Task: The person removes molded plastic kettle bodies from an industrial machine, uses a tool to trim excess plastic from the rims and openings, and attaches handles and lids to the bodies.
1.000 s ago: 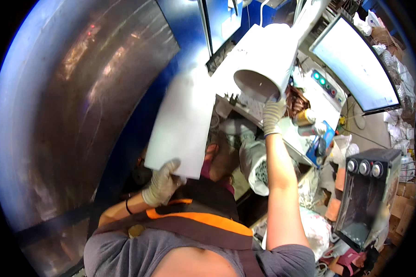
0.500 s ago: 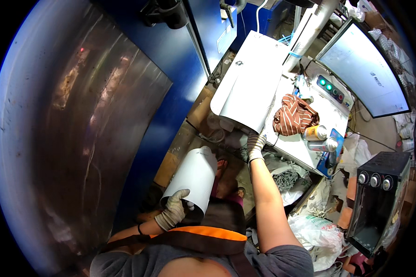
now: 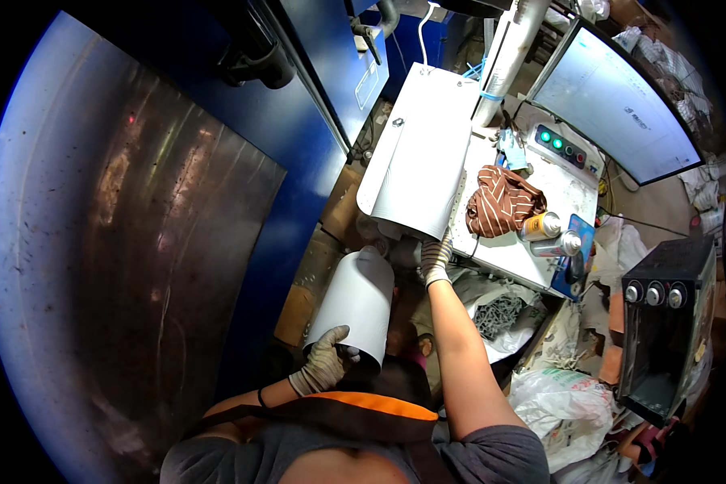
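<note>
Before the bench (image 3: 500,256), the left hand (image 3: 325,363) clasps a tube (image 3: 355,294), likely for balance; the right hand (image 3: 436,260) sits at a second tube (image 3: 423,173), grip unclear.

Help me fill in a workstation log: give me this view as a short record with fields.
Left hand: gloved, gripping the near rim of a curled white sheet
Right hand: gloved, at the near edge of a second curled white sheet; exact grip partly hidden
On white bench: brown striped cloth, yellow spray can, silver spray can
Control panel: two green lights lit
Monitor: on, beyond the panel
Far right: black oven-like box with three knobs
</note>
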Available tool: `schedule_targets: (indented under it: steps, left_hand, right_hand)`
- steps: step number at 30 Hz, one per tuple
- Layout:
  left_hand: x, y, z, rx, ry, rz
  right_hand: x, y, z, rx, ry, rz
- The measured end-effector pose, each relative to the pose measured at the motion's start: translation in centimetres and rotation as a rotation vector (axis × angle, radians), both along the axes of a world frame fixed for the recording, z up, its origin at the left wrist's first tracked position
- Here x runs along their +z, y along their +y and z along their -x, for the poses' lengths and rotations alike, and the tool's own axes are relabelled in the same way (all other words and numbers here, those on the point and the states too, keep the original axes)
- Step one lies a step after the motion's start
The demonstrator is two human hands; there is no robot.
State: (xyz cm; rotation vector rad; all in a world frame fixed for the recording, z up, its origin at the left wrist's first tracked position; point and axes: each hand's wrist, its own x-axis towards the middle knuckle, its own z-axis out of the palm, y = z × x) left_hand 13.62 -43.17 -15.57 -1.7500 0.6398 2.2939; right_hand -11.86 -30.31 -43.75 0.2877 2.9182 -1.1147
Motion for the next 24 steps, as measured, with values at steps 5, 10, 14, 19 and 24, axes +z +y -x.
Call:
schedule_targets:
  steps: [5,10,14,19,24]
  left_hand:
    - [-0.4,0.9,-1.2,-0.048,-0.002,-0.010]
    - [1.4,3.9,-1.3,-0.161,0.150,0.009]
    - [1.9,7.3,-3.4,-0.047,0.233,-0.203]
    - [3.5,17.8,-4.5,-0.253,0.364,-0.125]
    - [10.2,22.5,-4.4,-1.816,1.397,-0.514]
  right_hand:
    - [1.5,-0.2,0.2,0.037,-0.074,0.280]
    - [2.7,2.4,-1.8,0.025,-0.037,0.486]
    - [17.2,10.8,-13.2,0.324,-0.636,0.845]
    - [24.5,24.5,-29.9,0.692,-0.702,0.634]
    - [23.8,32.3,-40.5,0.066,-0.027,0.478]
